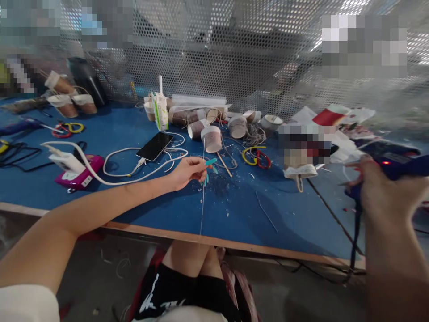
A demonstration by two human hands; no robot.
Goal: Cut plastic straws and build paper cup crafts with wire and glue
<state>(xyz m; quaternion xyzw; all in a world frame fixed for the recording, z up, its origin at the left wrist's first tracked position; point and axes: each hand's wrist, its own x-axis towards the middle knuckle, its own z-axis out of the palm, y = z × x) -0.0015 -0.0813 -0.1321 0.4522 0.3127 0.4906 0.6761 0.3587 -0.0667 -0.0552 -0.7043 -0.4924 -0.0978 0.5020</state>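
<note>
My left hand [191, 172] is over the middle of the blue table, its fingers pinched round a thin pale strand [202, 205] that hangs down past the table's front edge. At the far right, my right hand [378, 188], partly blurred, is wrapped round a blue glue gun [402, 162] with a small lit red light. Just beyond my left hand lies a brown cup with a whitish rim [212, 139], on its side. A thin wooden stick [225, 164] lies beside it.
A black phone [154, 146] on a white cable and a purple power strip [79, 172] are at left. Red and yellow scissors [257, 157], more brown cups [237, 127] and a drink carton [160, 109] stand behind. A perforated metal screen [208, 53] borders the back.
</note>
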